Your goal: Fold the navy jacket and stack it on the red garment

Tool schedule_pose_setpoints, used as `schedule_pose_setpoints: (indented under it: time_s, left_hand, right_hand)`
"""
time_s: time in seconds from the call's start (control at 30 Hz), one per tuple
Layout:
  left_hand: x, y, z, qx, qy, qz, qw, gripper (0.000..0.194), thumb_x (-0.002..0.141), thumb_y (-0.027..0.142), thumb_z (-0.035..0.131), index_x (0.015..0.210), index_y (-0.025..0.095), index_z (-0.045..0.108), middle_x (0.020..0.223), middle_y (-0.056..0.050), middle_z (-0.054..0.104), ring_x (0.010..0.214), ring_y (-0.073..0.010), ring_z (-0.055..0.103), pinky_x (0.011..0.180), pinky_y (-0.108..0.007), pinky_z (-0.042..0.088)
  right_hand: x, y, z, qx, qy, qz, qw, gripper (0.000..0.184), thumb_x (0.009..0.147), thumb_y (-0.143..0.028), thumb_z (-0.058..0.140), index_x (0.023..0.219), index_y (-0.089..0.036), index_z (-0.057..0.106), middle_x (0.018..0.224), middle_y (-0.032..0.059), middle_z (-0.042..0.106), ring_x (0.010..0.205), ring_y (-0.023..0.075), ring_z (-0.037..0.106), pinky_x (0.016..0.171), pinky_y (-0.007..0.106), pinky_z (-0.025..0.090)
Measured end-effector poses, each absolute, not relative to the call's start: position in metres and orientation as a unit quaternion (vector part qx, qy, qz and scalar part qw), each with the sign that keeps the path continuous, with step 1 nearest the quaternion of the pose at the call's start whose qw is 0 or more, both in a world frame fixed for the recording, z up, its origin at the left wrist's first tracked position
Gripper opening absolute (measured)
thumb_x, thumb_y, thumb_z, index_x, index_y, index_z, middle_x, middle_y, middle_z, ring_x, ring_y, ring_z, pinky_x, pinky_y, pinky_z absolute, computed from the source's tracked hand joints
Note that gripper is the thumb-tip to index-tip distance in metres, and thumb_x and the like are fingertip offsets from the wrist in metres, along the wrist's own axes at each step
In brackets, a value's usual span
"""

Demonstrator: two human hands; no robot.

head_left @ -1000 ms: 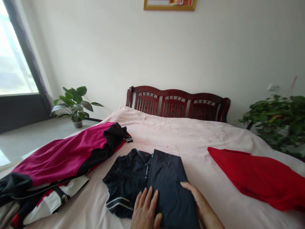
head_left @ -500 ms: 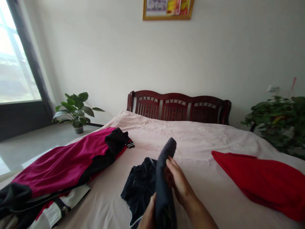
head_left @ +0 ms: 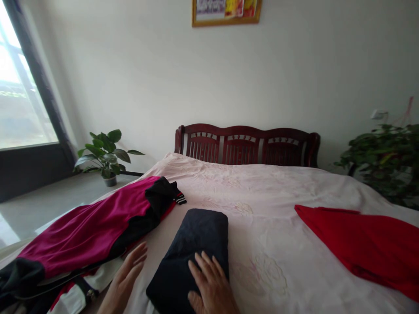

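A dark navy folded garment [head_left: 193,237] lies flat on the pink bedsheet [head_left: 262,244] in front of me, in a neat block. My right hand [head_left: 212,283] rests on its near right part, palm down with fingers spread. Left of the block, my left hand [head_left: 124,279] is held with fingers stretched out, apart from the garment and holding nothing. It is close to the magenta and black clothes [head_left: 91,231] and partly in front of a white and red piece [head_left: 78,292] beneath them.
A folded red garment [head_left: 360,244] lies at the right. Behind the bed stands a dark red wooden bench back [head_left: 242,146]. Potted plants stand at the left [head_left: 106,152] and right [head_left: 386,161]. A framed picture [head_left: 225,22] hangs on the wall.
The navy garment, held upright between both hands before, now lies flat, covering where the crumpled dark piece lay. My left hand has let go and moved left; my right hand lies on top.
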State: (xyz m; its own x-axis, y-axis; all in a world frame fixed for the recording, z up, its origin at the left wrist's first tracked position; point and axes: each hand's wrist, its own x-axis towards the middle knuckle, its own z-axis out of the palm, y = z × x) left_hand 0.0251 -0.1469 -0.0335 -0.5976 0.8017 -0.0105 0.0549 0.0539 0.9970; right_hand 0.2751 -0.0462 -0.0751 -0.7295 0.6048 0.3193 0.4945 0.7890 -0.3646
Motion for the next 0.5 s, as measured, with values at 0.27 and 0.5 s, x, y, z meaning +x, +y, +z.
schedule_pose_setpoints:
  time_s: [0.27,0.5]
  left_hand:
    - [0.106,0.002,0.018,0.744,0.575,0.267,0.212,0.053,0.097,0.057,0.037,0.141,0.033,0.053,0.157,-0.007,0.04,0.15,-0.0327,0.022,0.12,-0.06,0.012]
    - [0.131,0.068,-0.052,0.767,0.634,0.088,0.041,0.056,0.099,0.051,0.037,0.153,0.036,0.031,0.163,-0.011,0.027,0.151,-0.0326,0.021,0.119,-0.061,0.017]
  right_hand:
    - [0.249,-0.049,-0.139,-0.232,-0.874,-0.146,0.4,0.044,0.096,-0.041,0.048,0.139,-0.035,0.052,0.14,0.0006,0.06,0.133,0.0255,0.051,0.116,0.048,0.032]
    - [0.212,-0.046,-0.174,-0.238,-0.757,-0.231,0.563,0.019,0.088,-0.043,0.061,0.104,-0.035,0.069,0.11,-0.0028,0.075,0.128,0.0273,0.054,0.121,0.056,0.019]
